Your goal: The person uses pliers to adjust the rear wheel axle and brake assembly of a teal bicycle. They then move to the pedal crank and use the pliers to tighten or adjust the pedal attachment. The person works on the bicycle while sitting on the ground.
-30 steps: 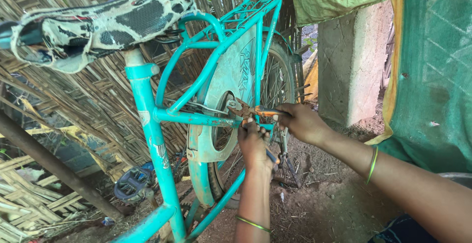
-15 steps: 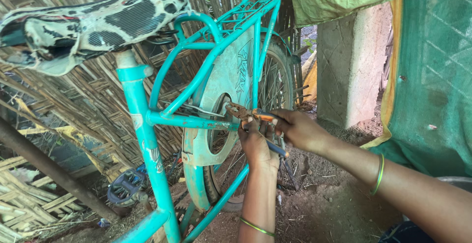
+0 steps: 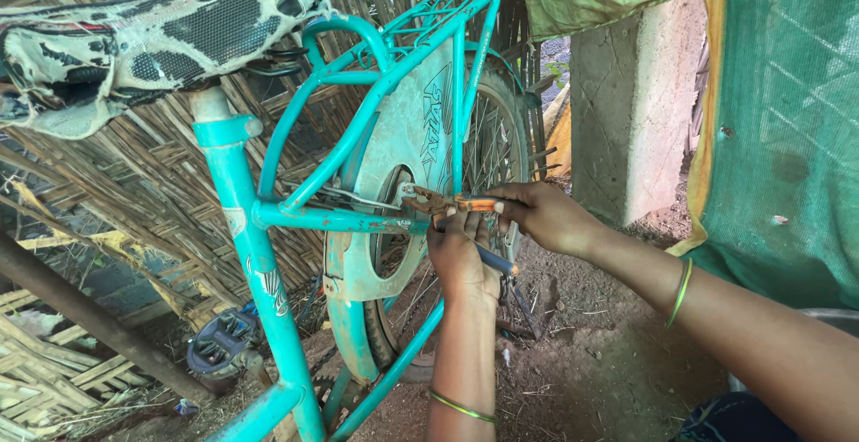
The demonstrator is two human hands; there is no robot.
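Over on the far side from the rear wheel (image 3: pixel 488 151), a worn black-and-white saddle (image 3: pixel 152 35) sits high on a turquoise bicycle frame (image 3: pixel 246 227), with a pedal (image 3: pixel 219 344) low beside the seat tube and a woven bamboo wall (image 3: pixel 80 227) behind it all. Closer to the wheel, a dusty turquoise chain guard (image 3: pixel 403 165) covers the drive side. Right at the wheel's hub area, the left hand (image 3: pixel 461 259) is curled shut around a dark-handled tool (image 3: pixel 492 260), apparently bracing one side of a fitting. Just above it, the right hand (image 3: pixel 546 214) is clamped on orange-handled pliers (image 3: pixel 447 202), jaws biting near the frame's stay, likely so one tool holds while the other turns. Beyond the wheel stands a pale concrete pillar (image 3: pixel 640 111), then green netting (image 3: pixel 787 129).
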